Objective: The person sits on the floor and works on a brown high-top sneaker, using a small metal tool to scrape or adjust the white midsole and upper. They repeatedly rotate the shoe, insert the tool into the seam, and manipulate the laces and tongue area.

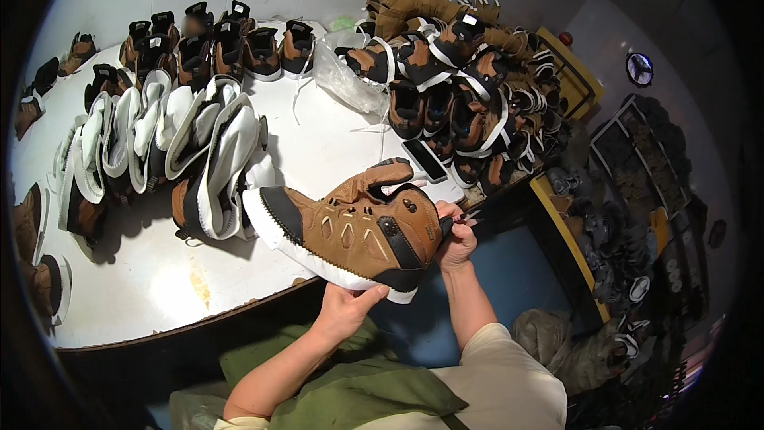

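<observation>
Brown-and-black shoe upper (350, 231) sits mid-view, toe at nine o'clock! Left hand (347, 310) grips its white lower edge from six; right hand (455, 245), at three, clasps what look like small snips (471, 220) by the collar. Dark phone (425, 161) at one o'clock.

The brown shoe (326, 229) hides most fingers of the left hand (348, 309)

Left hand (348, 312) grips a brown shoe (342, 229) from below, right hand (456, 247) is by its heel with what looks like snips (471, 220). Tons more shoes (227, 49) crowd the white table (318, 163).
</observation>
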The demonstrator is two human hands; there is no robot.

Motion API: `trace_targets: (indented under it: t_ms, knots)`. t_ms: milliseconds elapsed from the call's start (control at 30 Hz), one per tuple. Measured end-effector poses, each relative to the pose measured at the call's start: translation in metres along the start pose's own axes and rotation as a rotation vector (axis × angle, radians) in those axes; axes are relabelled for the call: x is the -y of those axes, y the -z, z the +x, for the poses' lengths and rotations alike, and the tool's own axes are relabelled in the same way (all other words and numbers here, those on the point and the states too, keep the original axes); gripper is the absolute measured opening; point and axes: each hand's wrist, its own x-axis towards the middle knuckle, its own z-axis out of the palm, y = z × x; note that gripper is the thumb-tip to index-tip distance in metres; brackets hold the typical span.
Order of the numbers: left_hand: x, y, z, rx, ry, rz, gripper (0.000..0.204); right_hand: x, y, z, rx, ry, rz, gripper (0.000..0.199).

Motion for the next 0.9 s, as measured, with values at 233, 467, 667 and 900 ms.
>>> trace_targets:
  t_ms: [233,467,667,900]
  knots:
    - [0.003,0.001,0.004,-0.025,0.045,-0.015,0.034,-0.007,0.013,0.000,0.010,0.025,-0.017,0.035]
    - [0.007,0.001,0.004,-0.056,0.083,0.004,0.023,-0.009,0.018,-0.001,0.031,0.041,-0.016,0.035]
    - [0.009,-0.002,0.005,-0.079,0.118,-0.005,0.019,-0.003,0.012,-0.001,-0.038,0.032,-0.049,0.031]
    - [0.011,-0.002,0.004,-0.098,0.130,-0.042,0.017,-0.001,0.010,-0.003,-0.046,0.018,-0.051,0.032]
